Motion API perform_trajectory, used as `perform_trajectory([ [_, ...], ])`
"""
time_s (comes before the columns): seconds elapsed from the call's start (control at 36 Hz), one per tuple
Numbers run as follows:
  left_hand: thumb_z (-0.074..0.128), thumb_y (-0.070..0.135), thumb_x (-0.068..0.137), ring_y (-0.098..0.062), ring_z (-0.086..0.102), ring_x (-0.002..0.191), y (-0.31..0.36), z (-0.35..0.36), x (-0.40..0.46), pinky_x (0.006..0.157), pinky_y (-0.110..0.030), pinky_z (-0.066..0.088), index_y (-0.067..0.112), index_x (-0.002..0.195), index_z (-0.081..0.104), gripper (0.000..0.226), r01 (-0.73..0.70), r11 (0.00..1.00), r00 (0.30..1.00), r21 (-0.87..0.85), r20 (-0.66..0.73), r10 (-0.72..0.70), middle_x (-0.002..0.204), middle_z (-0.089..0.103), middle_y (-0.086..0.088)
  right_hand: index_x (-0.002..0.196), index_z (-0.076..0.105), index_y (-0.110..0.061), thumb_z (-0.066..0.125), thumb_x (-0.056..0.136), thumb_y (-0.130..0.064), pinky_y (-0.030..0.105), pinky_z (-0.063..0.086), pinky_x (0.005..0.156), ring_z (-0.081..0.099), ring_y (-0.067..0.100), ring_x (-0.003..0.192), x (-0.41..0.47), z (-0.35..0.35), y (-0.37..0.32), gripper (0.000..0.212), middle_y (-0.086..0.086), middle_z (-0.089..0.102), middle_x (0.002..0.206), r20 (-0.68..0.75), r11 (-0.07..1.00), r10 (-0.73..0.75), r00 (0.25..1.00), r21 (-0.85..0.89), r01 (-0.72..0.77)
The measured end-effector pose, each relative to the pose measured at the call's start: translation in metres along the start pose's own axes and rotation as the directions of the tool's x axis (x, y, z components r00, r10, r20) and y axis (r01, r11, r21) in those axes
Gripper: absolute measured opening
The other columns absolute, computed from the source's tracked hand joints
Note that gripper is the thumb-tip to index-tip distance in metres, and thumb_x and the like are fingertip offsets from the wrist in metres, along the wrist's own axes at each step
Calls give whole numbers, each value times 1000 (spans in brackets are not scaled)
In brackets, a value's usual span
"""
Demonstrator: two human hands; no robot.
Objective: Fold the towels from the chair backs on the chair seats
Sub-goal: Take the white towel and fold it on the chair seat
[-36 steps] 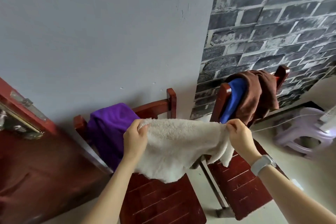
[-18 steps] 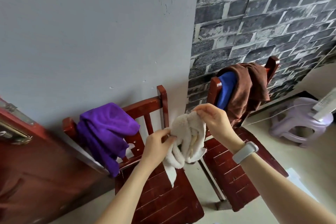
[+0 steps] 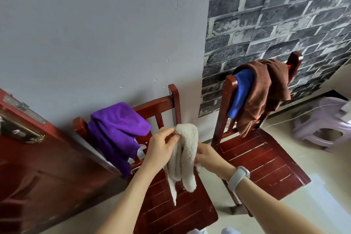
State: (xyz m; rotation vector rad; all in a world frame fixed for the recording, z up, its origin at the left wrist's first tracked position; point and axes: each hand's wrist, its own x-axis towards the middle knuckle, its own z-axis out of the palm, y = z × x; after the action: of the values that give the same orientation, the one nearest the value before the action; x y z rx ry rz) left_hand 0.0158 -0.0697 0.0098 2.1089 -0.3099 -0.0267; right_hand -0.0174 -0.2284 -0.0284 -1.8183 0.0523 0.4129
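two red chairs [image 3: 262,159]; purple towel [image 3: 115,131], blue towel [image 3: 240,91], brown towel [image 3: 269,89] on backs.

white towel [image 3: 187,155] now doubled and hanging, right hand [image 3: 206,156] dropped lower

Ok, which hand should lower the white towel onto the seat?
Probably the left hand: it pinches the white towel at its top fold and carries its weight above the left chair's seat. The right hand only grips its side lower down.

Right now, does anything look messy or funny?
Yes. The brown towel is bunched crookedly over the blue towel on the right chair's back, and the white towel dangles unevenly, one thin strip lower.
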Motion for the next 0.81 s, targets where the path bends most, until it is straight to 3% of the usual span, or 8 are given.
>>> perform_trajectory([
  [0.17,56,14,90,-13,51,74,-13,-10,-11,64,-16,39,9,93,55,5,144,989,989,42,28,-145,85,50,2,90,60,-20,52,92,-16,13,41,45,52,3,45,10,1,8,10,-9,59,59,-486,999,11,874,-26,-27],
  [0.31,62,15,86,2,49,58,-20,-11,-23,55,-9,37,17,77,53,13,157,987,986,45,54,-160,66,50,10,94,51,-24,43,96,-18,29,53,68,65,9,72,12,-5,3,10,-5,65,76,-545,996,-71,836,-2,84],
  [0.36,67,16,82,0,49,62,-20,-10,-25,58,-7,38,14,79,56,12,168,985,985,38,30,-169,69,53,8,88,53,-20,44,96,-16,28,52,75,63,10,76,14,-11,-1,13,-1,64,80,-539,978,8,842,179,106],
  [0.44,72,18,78,2,50,59,-26,-11,-26,57,-8,39,10,76,60,15,194,981,981,18,-1,-194,65,55,7,87,56,-9,39,95,-6,35,52,80,60,21,80,16,-25,-8,19,9,61,84,-409,749,229,883,654,109],
  [0.53,72,24,78,-1,53,66,-39,-18,-25,60,-13,39,16,75,59,16,308,951,951,-10,35,-307,68,57,8,87,58,-3,35,91,-2,32,49,69,57,22,75,17,-45,-8,24,11,59,79,-428,623,363,828,772,126],
  [0.58,73,21,76,-8,55,73,-50,-22,-26,64,-20,41,18,72,58,15,411,910,910,-44,71,-408,74,58,5,99,57,3,34,92,-6,34,47,68,57,26,79,17,-55,-1,26,15,59,86,-509,710,409,757,699,86],
  [0.67,71,8,73,-11,55,69,-63,-23,-29,62,-23,40,19,65,57,20,527,850,845,-11,117,-522,72,57,2,101,53,5,33,93,-10,32,46,72,54,20,80,14,-68,16,26,10,56,86,-650,956,256,715,281,-86],
  [0.81,59,-2,76,-19,51,58,-75,-14,-34,56,-24,39,15,70,58,18,688,715,682,122,228,-695,61,54,-3,101,51,-13,37,97,-16,26,35,71,48,9,76,10,-69,32,15,-5,51,82,-647,983,40,761,-112,-147],
])
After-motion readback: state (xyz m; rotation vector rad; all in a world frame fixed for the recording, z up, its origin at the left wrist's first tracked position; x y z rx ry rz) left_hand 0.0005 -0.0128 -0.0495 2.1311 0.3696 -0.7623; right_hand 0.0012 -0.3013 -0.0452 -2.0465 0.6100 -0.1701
